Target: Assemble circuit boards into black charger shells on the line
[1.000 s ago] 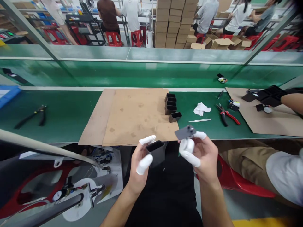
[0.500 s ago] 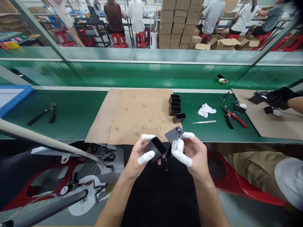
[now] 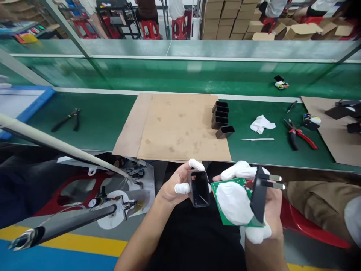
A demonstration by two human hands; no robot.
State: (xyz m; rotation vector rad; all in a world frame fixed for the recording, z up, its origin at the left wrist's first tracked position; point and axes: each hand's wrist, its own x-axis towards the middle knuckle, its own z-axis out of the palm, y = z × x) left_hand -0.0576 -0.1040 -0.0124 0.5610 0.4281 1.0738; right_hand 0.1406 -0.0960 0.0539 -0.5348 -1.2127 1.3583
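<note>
My left hand (image 3: 180, 184), with white finger cots on its fingertips, is closed around a black plastic charger housing (image 3: 199, 189); the open end faces me. In my right hand (image 3: 270, 210), also in finger cots, is a green circuit board (image 3: 225, 222) bearing a large white blob (image 3: 235, 203). A black end plate with two metal plug prongs (image 3: 261, 194) stands at the board's right side. Board and housing are close together but apart, both held above my lap. Several more black housings (image 3: 220, 116) stand along the right side of the cardboard.
Brown cardboard (image 3: 183, 128) covers the middle of the green bench. To the right lie a crumpled white cloth (image 3: 262, 124), a thin white strip (image 3: 257, 139) and red-and-black pliers (image 3: 299, 135). Black-handled pliers (image 3: 67, 119) lie at left. A pale pole (image 3: 64, 145) slants across the left side.
My right hand has moved right and turned, bringing the circuit board and plug prongs into view. My left hand has tilted the housing's open end toward me. The camera view has shifted.
</note>
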